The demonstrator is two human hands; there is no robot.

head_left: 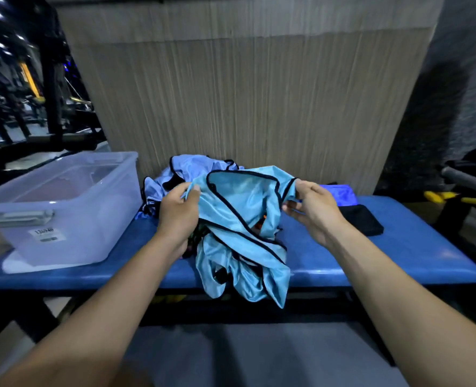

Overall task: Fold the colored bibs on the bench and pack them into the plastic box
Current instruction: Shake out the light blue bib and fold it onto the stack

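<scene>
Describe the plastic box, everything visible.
The plastic box is a translucent, whitish rectangular tub with rounded corners and a thick rim. It sits upright with no lid on it, at the left end of the blue bench. A grey latch handle and a white label with printed digits show on its near wall. Something pale shows inside; what it is cannot be told. Neither hand touches it; the bib pile lies just beside its right wall.

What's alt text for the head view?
Both hands, left hand and right hand, pinch a crumpled light-blue black-trimmed bib above a padded blue bench; a clear plastic box stands at its left end.
</scene>
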